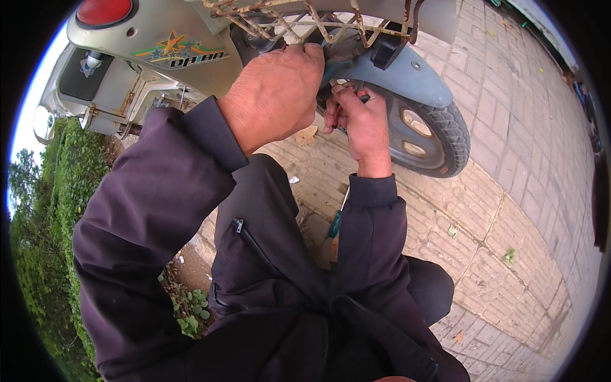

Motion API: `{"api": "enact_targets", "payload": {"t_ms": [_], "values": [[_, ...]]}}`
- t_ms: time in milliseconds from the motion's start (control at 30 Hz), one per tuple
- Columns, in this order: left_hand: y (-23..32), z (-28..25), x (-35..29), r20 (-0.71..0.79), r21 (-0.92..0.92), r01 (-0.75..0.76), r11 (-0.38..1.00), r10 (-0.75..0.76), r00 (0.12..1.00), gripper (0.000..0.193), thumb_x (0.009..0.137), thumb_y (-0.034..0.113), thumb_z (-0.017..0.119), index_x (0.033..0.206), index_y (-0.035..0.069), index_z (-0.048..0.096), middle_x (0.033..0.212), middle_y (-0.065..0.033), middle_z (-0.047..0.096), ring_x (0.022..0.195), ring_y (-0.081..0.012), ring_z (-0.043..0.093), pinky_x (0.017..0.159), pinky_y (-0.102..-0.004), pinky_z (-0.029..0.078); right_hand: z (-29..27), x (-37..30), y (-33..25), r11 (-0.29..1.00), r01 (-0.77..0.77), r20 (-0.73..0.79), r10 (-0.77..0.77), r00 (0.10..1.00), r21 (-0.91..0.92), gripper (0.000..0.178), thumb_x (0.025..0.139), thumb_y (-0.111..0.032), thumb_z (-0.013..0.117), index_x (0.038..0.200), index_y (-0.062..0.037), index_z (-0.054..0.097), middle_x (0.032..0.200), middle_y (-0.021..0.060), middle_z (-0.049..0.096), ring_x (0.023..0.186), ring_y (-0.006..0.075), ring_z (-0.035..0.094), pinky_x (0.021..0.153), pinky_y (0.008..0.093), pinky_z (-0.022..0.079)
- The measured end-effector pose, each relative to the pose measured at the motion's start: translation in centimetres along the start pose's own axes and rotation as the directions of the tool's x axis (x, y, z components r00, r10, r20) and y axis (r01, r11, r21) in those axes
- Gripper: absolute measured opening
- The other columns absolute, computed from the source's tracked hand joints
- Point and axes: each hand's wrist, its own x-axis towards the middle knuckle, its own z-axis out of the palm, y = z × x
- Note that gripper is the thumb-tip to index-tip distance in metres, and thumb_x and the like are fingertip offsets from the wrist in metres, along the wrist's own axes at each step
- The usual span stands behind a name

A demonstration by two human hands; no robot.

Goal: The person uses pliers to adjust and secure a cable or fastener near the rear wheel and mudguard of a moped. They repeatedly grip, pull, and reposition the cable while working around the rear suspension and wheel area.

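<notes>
My left hand (280,95) is closed in a fist under the rusty wire basket (312,25) of an electric scooter. Its fingertips are turned away, so what they grip is hidden. Lower and to the right, my right hand (364,121) is closed on a small tool with a red-and-black handle (364,97), beside the wheel. The tool's working end cannot be made out. Both hands are close to the blue-grey mudguard (401,79) above the black tyre (453,137). A screwdriver with a green handle (335,224) lies on the paving by my right forearm.
The scooter's pale body (191,38), with a red lamp (104,11), stands at the upper left. Green bushes (51,235) line the left side. Beige paving (471,216) with scattered leaves spreads right. My bent knees are below my hands.
</notes>
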Motion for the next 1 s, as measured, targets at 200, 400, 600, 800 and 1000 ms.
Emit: {"api": "enact_targets", "payload": {"t_ms": [200, 400, 600, 800, 1000], "values": [[-2.6, 1.1, 0.7, -0.008, 0.030, -0.073, 0.997, 0.073, 0.997, 0.029, 0.080, 0.002, 0.064, 0.105, -0.006, 0.053, 0.090, -0.0256, 0.067, 0.081, -0.0422, 0.071, 0.074, -0.0460, 0.059, -0.1, 0.0, 0.2, 1.000, -0.003, 0.001, 0.003, 1.000, 0.012, 0.018, 0.097, -0.015, 0.065, 0.089, 0.0006, 0.059, 0.073, 0.0102, 0.059, 0.056, 0.0197, 0.059, 0.049, 0.0353, 0.050], [-0.8, -0.1, 0.5, 0.038, 0.060, 0.006, 0.998, -0.009, 0.999, 0.030, 0.080, 0.005, 0.067, 0.105, -0.007, 0.054, 0.092, -0.0243, 0.069, 0.091, -0.0383, 0.072, 0.079, -0.0429, 0.059, 0.0, 0.1, -0.1, 1.000, 0.006, 0.006, -0.006, 1.000, 0.006, 0.018, 0.097, -0.014, 0.065, 0.091, 0.0010, 0.060, 0.073, 0.0096, 0.060, 0.056, 0.0194, 0.059, 0.049, 0.0351, 0.050], [3.1, -2.3, 0.3, 0.139, 0.113, 0.082, 0.990, -0.097, 0.986, 0.064, 0.080, 0.018, 0.078, 0.125, -0.020, 0.052, 0.096, -0.0260, 0.070, 0.092, -0.0350, 0.073, 0.080, -0.0398, 0.060, 0.8, -0.1, -0.1, 0.997, 0.043, -0.053, -0.040, 0.998, 0.063, 0.031, 0.096, -0.013, 0.062, 0.069, 0.0007, 0.061, 0.057, 0.0071, 0.059, 0.046, 0.0154, 0.054, 0.045, 0.0306, 0.042], [3.6, -2.4, 0.6, 0.099, 0.139, 0.071, 0.988, -0.085, 0.991, 0.056, 0.079, -0.001, 0.062, 0.130, -0.017, 0.046, 0.093, -0.0284, 0.067, 0.086, -0.0386, 0.072, 0.075, -0.0404, 0.059, 0.7, 0.0, 0.0, 0.998, 0.060, -0.035, -0.059, 0.998, 0.034, 0.035, 0.096, -0.014, 0.062, 0.064, 0.0005, 0.060, 0.054, 0.0073, 0.058, 0.045, 0.0152, 0.053, 0.046, 0.0315, 0.042], [0.6, -0.5, 0.3, 0.127, 0.120, 0.049, 0.992, -0.064, 0.990, 0.062, 0.079, -0.002, 0.063, 0.138, -0.012, 0.045, 0.100, -0.0288, 0.066, 0.093, -0.0415, 0.070, 0.081, -0.0438, 0.058, 0.3, 0.0, 0.2, 0.999, 0.027, -0.007, -0.027, 1.000, 0.033, 0.021, 0.097, -0.013, 0.063, 0.083, 0.0017, 0.060, 0.068, 0.0096, 0.060, 0.052, 0.0184, 0.057, 0.047, 0.0340, 0.047]]}}
